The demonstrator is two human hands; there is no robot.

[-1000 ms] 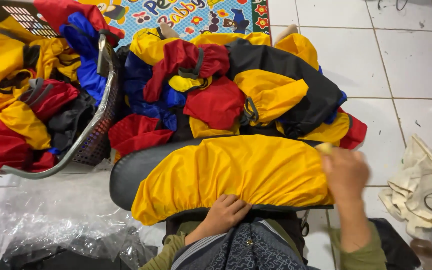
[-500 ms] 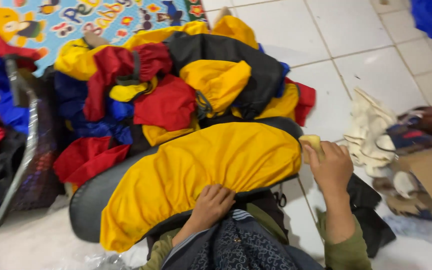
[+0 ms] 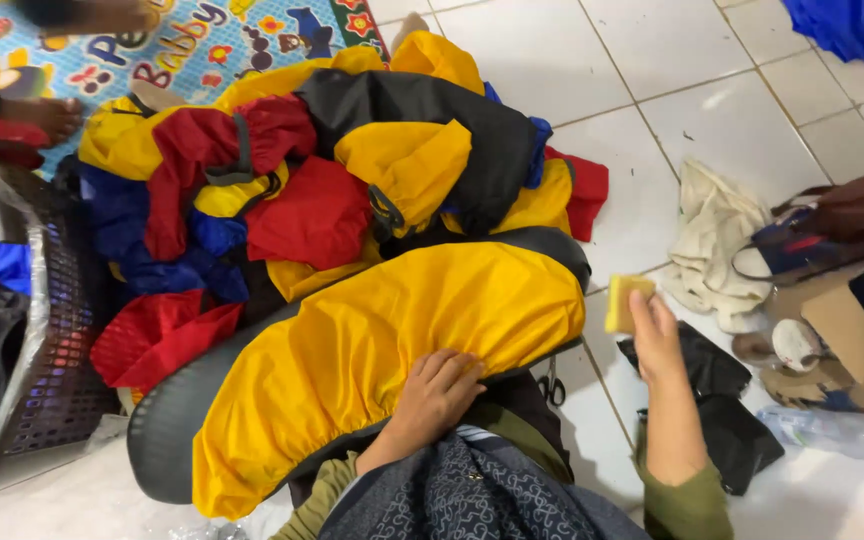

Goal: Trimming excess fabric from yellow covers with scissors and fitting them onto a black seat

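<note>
1. I see the yellow cover [image 3: 392, 340] at frame centre: smooth, slightly wrinkled fabric stretched over a dark curved form [image 3: 167, 440].
2. My left hand [image 3: 437, 390] lies flat on its near edge at 6 o'clock, fingers spread, gripping nothing.
3. My right hand [image 3: 657, 335] pinches a small yellow block [image 3: 627, 303] at 3 o'clock, just beside the cover.
4. A heap of red, blue and yellow fabric pieces [image 3: 302, 190] sits at 11 o'clock; a mesh basket [image 3: 47, 350] at 9 o'clock.

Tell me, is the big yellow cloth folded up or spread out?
Spread out. The yellow cloth lies stretched over a dark curved board, with the left hand pressing on it.
</note>
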